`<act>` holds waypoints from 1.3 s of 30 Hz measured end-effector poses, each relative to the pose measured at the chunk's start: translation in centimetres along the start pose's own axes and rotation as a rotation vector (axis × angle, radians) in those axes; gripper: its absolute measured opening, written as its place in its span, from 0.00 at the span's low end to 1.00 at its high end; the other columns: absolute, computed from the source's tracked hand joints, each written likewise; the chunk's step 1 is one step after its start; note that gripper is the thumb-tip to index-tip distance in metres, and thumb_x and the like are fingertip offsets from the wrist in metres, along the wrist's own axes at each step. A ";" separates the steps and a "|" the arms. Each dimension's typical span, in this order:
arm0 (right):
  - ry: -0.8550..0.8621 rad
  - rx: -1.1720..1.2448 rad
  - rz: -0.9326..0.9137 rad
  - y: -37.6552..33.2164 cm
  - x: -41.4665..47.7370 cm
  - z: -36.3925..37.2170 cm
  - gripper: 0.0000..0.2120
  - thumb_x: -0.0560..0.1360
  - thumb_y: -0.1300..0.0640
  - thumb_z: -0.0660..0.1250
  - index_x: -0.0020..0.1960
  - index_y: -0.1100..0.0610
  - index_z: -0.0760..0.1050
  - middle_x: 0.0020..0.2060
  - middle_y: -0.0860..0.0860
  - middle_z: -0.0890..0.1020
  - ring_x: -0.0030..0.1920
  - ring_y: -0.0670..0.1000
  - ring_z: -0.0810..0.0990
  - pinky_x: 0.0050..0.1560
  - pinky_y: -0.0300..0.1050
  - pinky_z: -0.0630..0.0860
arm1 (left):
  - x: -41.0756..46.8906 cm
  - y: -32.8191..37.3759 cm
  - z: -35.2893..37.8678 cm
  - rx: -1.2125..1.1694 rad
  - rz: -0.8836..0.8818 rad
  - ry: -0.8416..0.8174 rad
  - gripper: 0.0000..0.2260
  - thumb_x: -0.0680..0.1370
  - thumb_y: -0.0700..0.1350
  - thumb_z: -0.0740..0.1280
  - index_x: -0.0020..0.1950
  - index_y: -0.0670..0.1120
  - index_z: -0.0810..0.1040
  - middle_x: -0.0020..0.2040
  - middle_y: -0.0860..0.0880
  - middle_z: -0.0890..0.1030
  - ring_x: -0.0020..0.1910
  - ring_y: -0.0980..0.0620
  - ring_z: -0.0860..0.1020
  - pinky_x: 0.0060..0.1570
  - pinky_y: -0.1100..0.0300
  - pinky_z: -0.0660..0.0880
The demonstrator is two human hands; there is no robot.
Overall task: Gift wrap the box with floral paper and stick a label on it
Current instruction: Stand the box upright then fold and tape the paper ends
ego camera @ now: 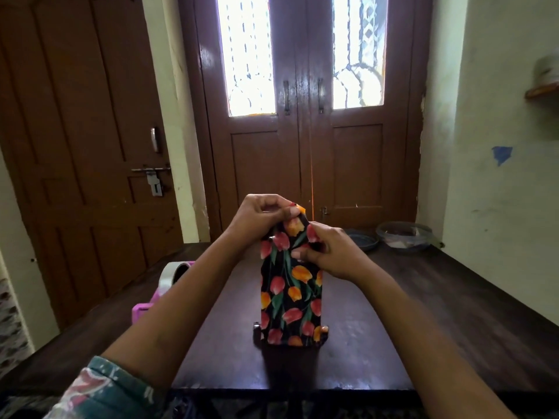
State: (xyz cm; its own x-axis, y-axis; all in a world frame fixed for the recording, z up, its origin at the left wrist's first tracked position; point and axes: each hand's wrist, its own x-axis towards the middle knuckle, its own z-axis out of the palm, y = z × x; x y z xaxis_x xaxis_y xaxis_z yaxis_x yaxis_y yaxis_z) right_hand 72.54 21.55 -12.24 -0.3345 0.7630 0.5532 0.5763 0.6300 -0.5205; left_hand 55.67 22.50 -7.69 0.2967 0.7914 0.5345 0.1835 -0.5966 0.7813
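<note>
Head view: at the centre of the frame a tall box (pixel 290 297) stands on end on the dark brown wooden table (pixel 423 313), covered in glossy black floral paper (pixel 295 275) printed with red and orange tulips. The left hand (pixel 261 214) is up at the box's top, fingers curled, pinching the paper's loose top fold. The right hand (pixel 331 252) grips the upper right edge, thumb pressed on the front face. At the table's left edge sits a pink plastic tape dispenser (pixel 145 306) carrying a roll of clear tape (pixel 171 275). At the far right of the table are a shallow blue dish (pixel 364 241) and a clear bowl (pixel 403 237), side by side.
</note>
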 end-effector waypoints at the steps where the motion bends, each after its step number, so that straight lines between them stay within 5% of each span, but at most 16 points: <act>1: -0.005 0.007 -0.003 -0.1 0.1 0.1 0.12 0.73 0.54 0.70 0.54 0.54 0.74 0.48 0.47 0.78 0.50 0.49 0.79 0.51 0.44 0.77 | 0.0 0.0 -0.2 0.009 -0.015 -0.011 0.02 0.75 0.40 0.69 0.45 0.42 0.81 0.38 0.47 0.83 0.37 0.55 0.82 0.38 0.65 0.77; 6: -0.016 0.011 -0.006 -0.8 0.3 0.8 0.16 0.72 0.54 0.71 0.58 0.55 0.73 0.49 0.48 0.79 0.51 0.50 0.78 0.54 0.51 0.77 | -0.3 1.3 -2.8 0.113 -0.062 -0.211 0.13 0.77 0.39 0.65 0.62 0.43 0.76 0.50 0.30 0.79 0.48 0.48 0.83 0.42 0.65 0.78; 11: -0.040 0.027 0.040 -1.1 0.3 0.8 0.34 0.71 0.53 0.71 0.72 0.48 0.57 0.59 0.49 0.77 0.59 0.48 0.75 0.60 0.47 0.73 | -0.1 3.2 -3.7 0.358 0.058 -0.220 0.07 0.74 0.41 0.69 0.51 0.42 0.82 0.44 0.47 0.84 0.45 0.54 0.83 0.43 0.67 0.78; 16: -0.019 0.009 0.011 -1.1 0.0 1.0 0.21 0.72 0.54 0.70 0.63 0.53 0.71 0.53 0.50 0.79 0.54 0.50 0.78 0.56 0.50 0.76 | 0.6 3.7 -3.0 0.581 0.127 -0.108 0.04 0.72 0.44 0.72 0.44 0.44 0.83 0.37 0.56 0.82 0.39 0.59 0.81 0.39 0.71 0.76; 21: -0.026 0.000 -0.023 -1.0 0.0 0.8 0.16 0.73 0.55 0.69 0.59 0.57 0.74 0.51 0.50 0.78 0.53 0.50 0.77 0.56 0.53 0.75 | 0.4 2.9 -0.7 0.784 0.228 0.151 0.03 0.75 0.46 0.69 0.48 0.50 0.79 0.35 0.59 0.77 0.34 0.66 0.74 0.36 0.70 0.66; 26: -0.026 0.007 -0.033 -1.0 -0.1 0.9 0.15 0.73 0.55 0.69 0.58 0.56 0.73 0.51 0.48 0.77 0.53 0.49 0.77 0.56 0.51 0.75 | 0.2 2.2 -0.7 0.715 0.231 0.147 0.07 0.77 0.47 0.67 0.54 0.49 0.78 0.39 0.56 0.79 0.36 0.68 0.74 0.34 0.78 0.68; 30: -0.041 -0.003 -0.008 -0.9 0.0 0.8 0.16 0.72 0.52 0.69 0.58 0.54 0.71 0.51 0.49 0.78 0.52 0.49 0.78 0.55 0.51 0.76 | -0.2 2.9 -2.5 0.565 0.184 0.052 0.09 0.78 0.47 0.64 0.54 0.46 0.80 0.46 0.52 0.82 0.44 0.57 0.80 0.44 0.67 0.76; 33: -0.044 0.038 0.021 -0.9 0.0 0.8 0.26 0.72 0.50 0.69 0.67 0.48 0.64 0.55 0.48 0.78 0.56 0.49 0.77 0.57 0.51 0.76 | -0.9 2.6 -3.2 0.528 0.091 -0.135 0.08 0.76 0.46 0.68 0.52 0.45 0.81 0.46 0.51 0.82 0.44 0.56 0.81 0.43 0.65 0.78; 35: -0.049 0.060 0.045 -1.1 0.0 0.6 0.31 0.73 0.50 0.68 0.71 0.45 0.57 0.58 0.47 0.77 0.58 0.49 0.77 0.58 0.50 0.75 | -1.0 2.2 -2.9 0.505 0.101 -0.112 0.05 0.75 0.45 0.69 0.47 0.45 0.82 0.42 0.50 0.83 0.42 0.56 0.82 0.41 0.67 0.77; 39: -0.050 0.051 0.050 -1.3 0.0 0.5 0.28 0.74 0.51 0.68 0.70 0.48 0.59 0.51 0.43 0.76 0.56 0.49 0.77 0.58 0.52 0.76 | -0.8 2.0 -2.2 0.478 0.117 -0.017 0.03 0.74 0.45 0.70 0.42 0.46 0.82 0.39 0.51 0.83 0.39 0.57 0.81 0.35 0.71 0.75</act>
State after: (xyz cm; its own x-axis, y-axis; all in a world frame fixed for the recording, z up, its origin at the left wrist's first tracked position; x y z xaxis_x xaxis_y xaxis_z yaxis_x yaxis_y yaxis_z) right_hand 71.46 20.83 -11.91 -0.3436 0.7992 0.4932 0.5552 0.5964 -0.5797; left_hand 53.73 20.93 -5.82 0.3554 0.7154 0.6016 0.5564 -0.6791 0.4788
